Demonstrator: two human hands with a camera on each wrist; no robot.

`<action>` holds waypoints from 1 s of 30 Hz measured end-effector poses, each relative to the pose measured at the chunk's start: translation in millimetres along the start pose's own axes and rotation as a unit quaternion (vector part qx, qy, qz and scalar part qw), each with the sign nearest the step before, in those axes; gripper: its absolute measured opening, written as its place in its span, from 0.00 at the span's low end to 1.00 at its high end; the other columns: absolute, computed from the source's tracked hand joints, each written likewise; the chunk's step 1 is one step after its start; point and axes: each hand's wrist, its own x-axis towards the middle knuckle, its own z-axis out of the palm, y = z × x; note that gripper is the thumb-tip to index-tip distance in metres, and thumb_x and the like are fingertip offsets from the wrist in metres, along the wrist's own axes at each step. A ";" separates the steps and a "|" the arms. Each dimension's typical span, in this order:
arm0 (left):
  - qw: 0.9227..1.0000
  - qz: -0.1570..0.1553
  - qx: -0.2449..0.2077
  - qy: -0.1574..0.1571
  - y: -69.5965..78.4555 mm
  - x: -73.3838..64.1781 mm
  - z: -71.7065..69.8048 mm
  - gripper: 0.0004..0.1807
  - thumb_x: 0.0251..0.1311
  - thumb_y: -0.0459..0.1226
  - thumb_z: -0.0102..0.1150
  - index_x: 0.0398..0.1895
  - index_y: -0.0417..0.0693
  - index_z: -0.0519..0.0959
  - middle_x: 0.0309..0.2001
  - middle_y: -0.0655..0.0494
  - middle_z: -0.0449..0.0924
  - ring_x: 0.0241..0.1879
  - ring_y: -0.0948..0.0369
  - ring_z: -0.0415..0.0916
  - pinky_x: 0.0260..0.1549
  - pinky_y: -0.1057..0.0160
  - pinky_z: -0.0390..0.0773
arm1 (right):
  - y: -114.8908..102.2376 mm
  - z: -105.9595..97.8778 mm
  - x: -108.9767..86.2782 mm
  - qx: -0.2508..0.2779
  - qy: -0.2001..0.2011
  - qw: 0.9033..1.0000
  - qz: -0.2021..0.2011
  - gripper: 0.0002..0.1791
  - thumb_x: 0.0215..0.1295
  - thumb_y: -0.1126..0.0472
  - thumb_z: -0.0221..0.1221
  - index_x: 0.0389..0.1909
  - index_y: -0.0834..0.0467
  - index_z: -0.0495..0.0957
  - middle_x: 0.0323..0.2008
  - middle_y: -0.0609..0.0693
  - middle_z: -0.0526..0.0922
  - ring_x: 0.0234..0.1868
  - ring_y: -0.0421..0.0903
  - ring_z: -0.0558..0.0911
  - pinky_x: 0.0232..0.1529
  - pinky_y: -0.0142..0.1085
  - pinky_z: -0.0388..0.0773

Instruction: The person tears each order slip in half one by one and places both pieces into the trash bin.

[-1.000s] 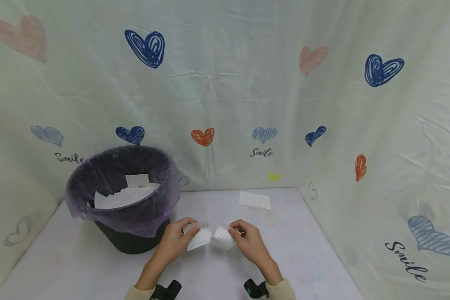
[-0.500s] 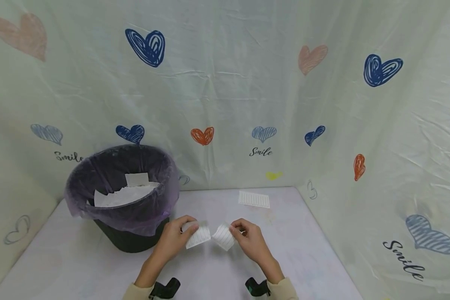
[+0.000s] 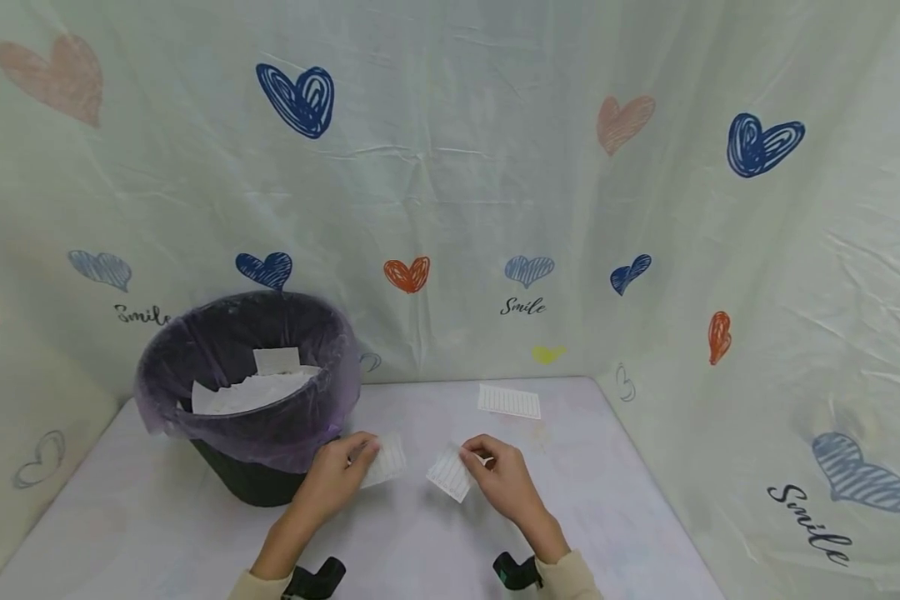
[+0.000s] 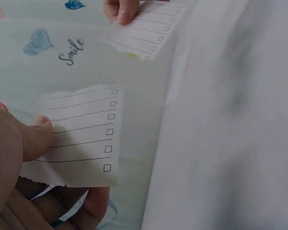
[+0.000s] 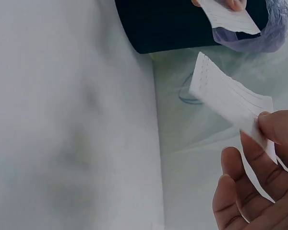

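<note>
Bin: left of the frame, on the worktop; nothing visible fixes it, so a bump from the near arm could shift it.
Liner: purple, folded over the rim and hanging loose; a hand catching that overhang could drag it inward.
Bin paper: white, inside the liner; how deep it goes is hidden, and a scrap dropped near the rim might miss it and land outside.
Left hand: lower centre, left of the middle, overlapping the bin in the head view; contact cannot be told. Thumb and fingers pinch the left piece.
Left piece: ruled, jutting right from that hand; its ragged edge could rip further if pulled, and a slackened pinch would let it flutter down.
Right piece: lower centre, tilted, apart from the left piece; pinched only near one end, so it could twist or bend.
Right hand: lower centre, right of the middle; thumb and forefinger pinch the right piece, the other fingers loosely bent. Easing that small hold would likely drop it.
Sheet: right of centre, flat near the worktop's far edge; a careless sweep could push it away.
</note>
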 end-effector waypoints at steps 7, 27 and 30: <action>0.999 0.050 -0.002 -0.004 7.3 -3.4 -10.5 0.06 0.64 0.36 0.68 0.41 0.44 0.89 0.39 0.56 0.90 0.35 0.66 0.83 0.33 0.66 0.81 | -8.8 -5.7 6.2 -0.009 0.004 0.999 -0.042 0.03 0.70 0.59 0.66 0.38 0.53 0.86 0.38 0.45 0.89 0.39 0.41 0.85 0.35 0.30 0.79; 0.989 0.107 0.104 -0.018 43.4 -24.1 -73.9 0.05 0.62 0.33 0.71 0.39 0.51 0.88 0.39 0.63 0.88 0.31 0.70 0.80 0.29 0.67 0.80 | -47.3 -10.5 44.5 -0.028 -0.032 0.989 -0.140 0.05 0.69 0.62 0.66 0.41 0.57 0.89 0.37 0.46 0.90 0.34 0.37 0.82 0.35 0.32 0.81; 0.987 0.132 0.093 -0.004 47.3 -25.8 -82.8 0.06 0.58 0.33 0.73 0.37 0.52 0.89 0.36 0.64 0.88 0.22 0.77 0.69 0.21 0.71 0.73 | -56.1 -10.6 51.3 -0.027 -0.038 0.987 -0.154 0.05 0.70 0.61 0.66 0.41 0.56 0.89 0.38 0.46 0.90 0.34 0.38 0.83 0.35 0.32 0.81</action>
